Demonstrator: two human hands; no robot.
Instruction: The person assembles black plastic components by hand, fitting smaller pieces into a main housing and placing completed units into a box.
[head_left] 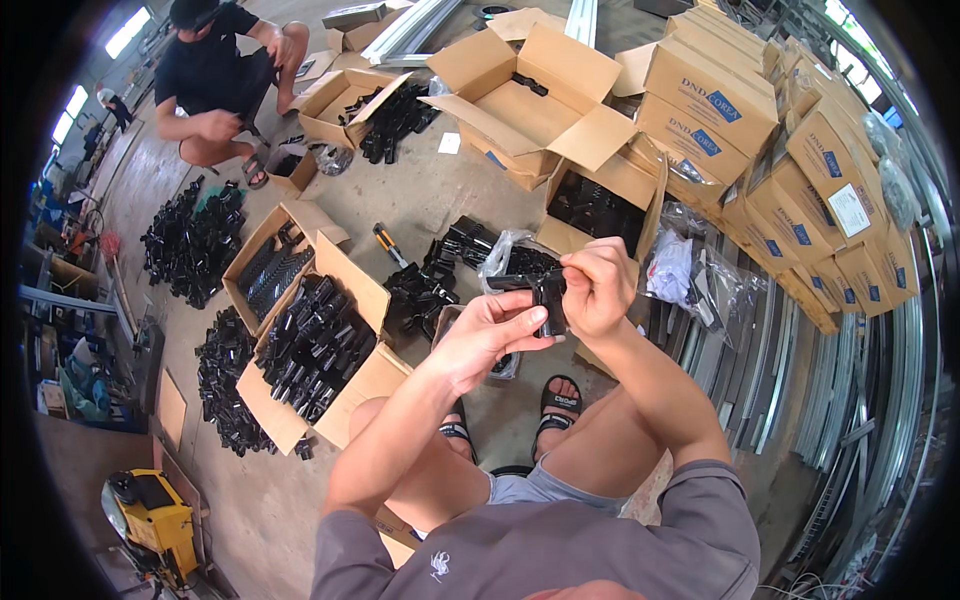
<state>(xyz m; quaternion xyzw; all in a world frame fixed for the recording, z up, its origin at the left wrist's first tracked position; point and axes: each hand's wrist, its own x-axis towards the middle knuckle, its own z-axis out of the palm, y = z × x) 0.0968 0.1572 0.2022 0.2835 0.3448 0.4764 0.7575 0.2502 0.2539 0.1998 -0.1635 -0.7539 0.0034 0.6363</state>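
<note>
A glossy black L-shaped fitting point(548, 297) is held up in front of me, above my knees. My left hand point(480, 335) grips it from the left, thumb and fingers closed around its lower part. Against its right side my right hand point(600, 285) is closed, thumb and forefinger pinched together at the upper edge; whatever they pinch is hidden. Just beyond my hands lie a pile of similar black fittings point(425, 285) and a clear plastic bag point(500, 255). A cutter with an orange and black handle point(388, 243) rests on the floor beside that pile.
Left stands an open carton point(377, 290) full of black fittings, with more piles point(195, 235) beyond. Open cartons point(520, 100) stand ahead. Stacked cartons point(705, 120) and metal profiles point(760, 370) line the right. Another person point(215, 75) squats far left; a yellow machine point(160, 525) stands near left.
</note>
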